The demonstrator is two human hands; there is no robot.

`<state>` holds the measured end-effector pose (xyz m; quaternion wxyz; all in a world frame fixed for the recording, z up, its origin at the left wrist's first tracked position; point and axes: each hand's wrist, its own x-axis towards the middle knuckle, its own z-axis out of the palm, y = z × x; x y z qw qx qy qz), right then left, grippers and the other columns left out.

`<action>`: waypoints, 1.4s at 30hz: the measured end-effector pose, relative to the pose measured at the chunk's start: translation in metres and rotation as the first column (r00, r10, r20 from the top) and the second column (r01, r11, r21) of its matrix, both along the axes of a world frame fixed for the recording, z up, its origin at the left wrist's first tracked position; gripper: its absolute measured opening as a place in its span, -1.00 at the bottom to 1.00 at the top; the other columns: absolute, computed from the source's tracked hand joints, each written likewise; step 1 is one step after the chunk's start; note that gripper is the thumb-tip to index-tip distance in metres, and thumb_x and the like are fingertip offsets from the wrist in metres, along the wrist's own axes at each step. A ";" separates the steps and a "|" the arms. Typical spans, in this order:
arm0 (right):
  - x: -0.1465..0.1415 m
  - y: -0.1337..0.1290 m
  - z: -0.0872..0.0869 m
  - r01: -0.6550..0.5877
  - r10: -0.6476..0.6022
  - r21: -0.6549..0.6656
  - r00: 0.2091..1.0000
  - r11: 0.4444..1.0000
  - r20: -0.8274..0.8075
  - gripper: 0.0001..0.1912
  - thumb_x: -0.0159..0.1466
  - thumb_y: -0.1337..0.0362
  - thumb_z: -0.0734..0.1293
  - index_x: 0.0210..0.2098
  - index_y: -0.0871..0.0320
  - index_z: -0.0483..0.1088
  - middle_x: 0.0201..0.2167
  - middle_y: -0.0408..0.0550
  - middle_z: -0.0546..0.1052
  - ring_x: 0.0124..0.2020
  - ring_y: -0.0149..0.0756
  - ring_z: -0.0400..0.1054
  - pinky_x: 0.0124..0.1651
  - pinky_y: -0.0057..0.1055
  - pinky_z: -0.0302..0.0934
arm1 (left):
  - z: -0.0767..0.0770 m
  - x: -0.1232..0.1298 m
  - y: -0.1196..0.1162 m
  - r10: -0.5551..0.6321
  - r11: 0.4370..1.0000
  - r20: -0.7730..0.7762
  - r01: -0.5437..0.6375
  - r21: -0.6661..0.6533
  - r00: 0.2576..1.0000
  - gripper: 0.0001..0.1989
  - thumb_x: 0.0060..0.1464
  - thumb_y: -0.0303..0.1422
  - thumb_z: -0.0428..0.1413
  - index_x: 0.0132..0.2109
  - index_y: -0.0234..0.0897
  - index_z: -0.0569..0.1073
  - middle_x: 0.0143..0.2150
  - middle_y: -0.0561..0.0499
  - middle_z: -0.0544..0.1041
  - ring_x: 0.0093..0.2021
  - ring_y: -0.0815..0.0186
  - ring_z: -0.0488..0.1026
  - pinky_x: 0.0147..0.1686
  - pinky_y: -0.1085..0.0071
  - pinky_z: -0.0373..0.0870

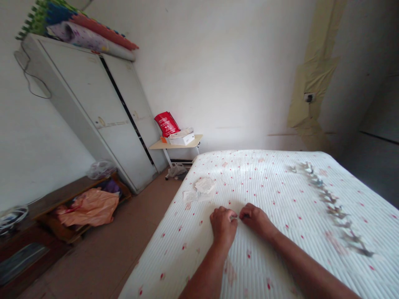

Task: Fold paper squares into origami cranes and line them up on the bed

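Note:
My left hand and my right hand are close together over the middle of the white bed cover with red dots. Both have their fingers curled into a pinch. A tiny pale edge shows at the left thumb and forefinger, too small to name. What the right fingers hold, if anything, is hidden. Beyond the left hand lie several printed paper pieces, partly overlapping. On the right side of the bed, small folded figures, perhaps paper birds, form a long slanting row; they look blurred.
A small table beyond the bed's left corner carries a red bag and a white box. A grey cabinet with rolled mats on top stands left. An orange bag lies in a low wooden unit.

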<state>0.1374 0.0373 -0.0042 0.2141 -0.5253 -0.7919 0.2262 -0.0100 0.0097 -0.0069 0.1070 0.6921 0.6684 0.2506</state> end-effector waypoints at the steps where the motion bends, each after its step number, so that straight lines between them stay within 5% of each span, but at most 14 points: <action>1: 0.000 -0.001 0.001 -0.008 0.008 0.005 1.000 1.000 -0.001 -0.77 0.07 0.48 0.18 -0.47 0.16 0.45 -0.39 -0.10 0.43 -0.34 -0.41 0.34 -0.25 -0.54 0.15 | 0.001 0.000 0.000 0.004 1.000 -0.005 -0.004 -0.010 1.000 -0.86 -0.09 -0.42 0.14 -0.31 -0.12 0.50 -0.26 0.07 0.47 -0.14 0.29 0.33 -0.10 0.37 0.13; 17: 0.005 -0.002 -0.001 -0.065 0.070 0.054 0.993 0.996 -0.096 -0.78 0.06 0.45 0.22 -0.33 0.14 0.42 -0.31 -0.05 0.45 -0.30 -0.34 0.35 -0.24 -0.46 0.17 | -0.002 0.000 0.001 0.026 1.000 0.044 -0.027 0.011 0.999 -0.87 -0.13 -0.47 0.12 -0.36 -0.18 0.48 -0.29 0.06 0.48 -0.16 0.28 0.34 -0.13 0.36 0.11; 30: 0.000 -0.001 -0.002 -0.021 0.029 0.087 0.995 0.996 -0.096 -0.80 0.09 0.42 0.17 -0.46 0.13 0.43 -0.41 -0.09 0.45 -0.36 -0.35 0.35 -0.31 -0.48 0.15 | -0.003 0.002 0.000 -0.006 0.998 0.087 0.000 0.070 0.996 -0.88 -0.16 -0.50 0.10 -0.40 -0.20 0.45 -0.35 0.09 0.50 -0.23 0.29 0.36 -0.16 0.33 0.07; 38: 0.003 0.006 -0.011 -0.071 0.092 0.074 0.933 0.995 -0.348 -0.86 0.10 0.35 0.21 -0.47 0.12 0.40 -0.44 -0.10 0.45 -0.37 -0.33 0.32 -0.30 -0.43 0.14 | -0.006 -0.001 0.004 -0.090 0.991 0.356 0.049 0.123 0.930 -0.89 -0.14 -0.48 0.04 -0.46 -0.23 0.44 -0.44 0.08 0.50 -0.34 0.32 0.38 -0.19 0.38 0.17; 42: -0.001 0.007 -0.014 -0.055 0.010 -0.059 0.811 0.997 -0.585 -0.91 0.09 0.28 0.25 -0.39 0.12 0.35 -0.50 -0.17 0.39 -0.46 -0.39 0.26 -0.38 -0.45 0.10 | -0.007 -0.004 0.007 -0.092 0.995 0.599 0.050 0.086 0.795 -0.92 -0.15 -0.45 0.04 -0.49 -0.26 0.43 -0.49 0.08 0.46 -0.40 0.34 0.36 -0.31 0.44 0.21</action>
